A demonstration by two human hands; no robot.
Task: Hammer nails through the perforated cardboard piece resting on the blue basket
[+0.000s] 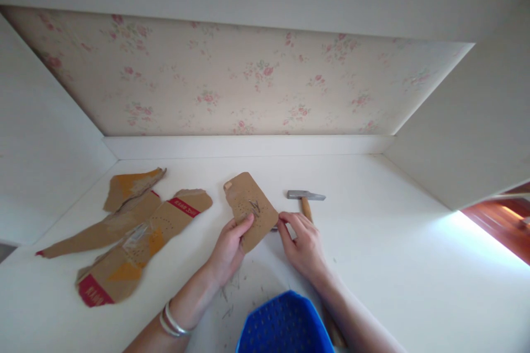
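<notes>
Nearest is one blue perforated plastic basket (285, 322). Just beyond it, on the white table (393, 253), the left hand (229, 249) clamps one small brown cardboard piece (251, 208), thumb on top. The right hand (305, 244) pinches its right edge. The long axis of the piece runs away and slightly left. One wooden-handled steel hammer (306, 197) lies beside it, head far. About three torn cardboard scraps (138, 231) lie to the left. Behind stands flowered wallpaper (248, 77).

Two bare forearms come in from the lower edge of the frame, ending in the left hand (229, 248) and the right hand (304, 242). The left wrist, at lower centre-left, wears two thin silver bangles (174, 320).
</notes>
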